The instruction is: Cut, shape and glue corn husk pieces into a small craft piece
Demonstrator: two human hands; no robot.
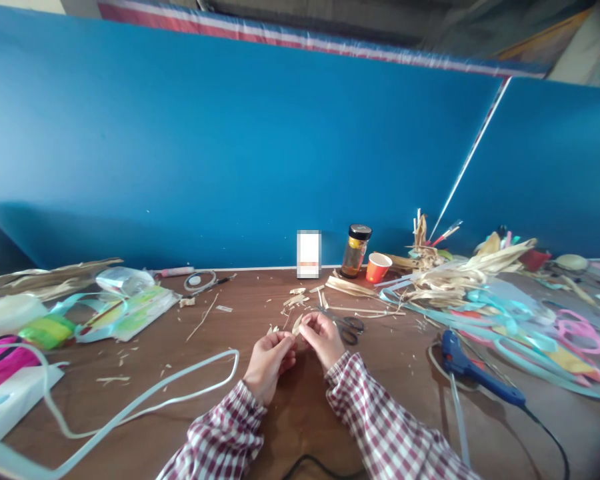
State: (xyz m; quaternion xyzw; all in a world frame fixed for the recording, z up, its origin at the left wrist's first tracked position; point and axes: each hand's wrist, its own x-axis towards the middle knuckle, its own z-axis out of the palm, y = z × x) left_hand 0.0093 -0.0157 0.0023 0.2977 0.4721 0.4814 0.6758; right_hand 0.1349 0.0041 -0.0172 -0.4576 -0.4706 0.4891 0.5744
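Observation:
Over the middle of the brown table, my left hand [271, 360] and my right hand [325, 339] meet with their fingertips pinched together. A small pale piece of dried husk [297, 325] shows between them, mostly covered by the fingers. Both hands are closed on it, as far as it can be seen. Just beyond the right hand lie dark-handled scissors [351, 328], partly hidden by that hand. Husk scraps [296, 298] are scattered on the tabletop in front of my fingers.
At right rest a blue glue gun [473, 372], pink scissors [583, 333], ribbons and a dried husk pile [447, 283]. A lidded jar [356, 252] and red paper cup [379, 268] stand near the blue partition [260, 147]. A white cable [150, 393] loops at left.

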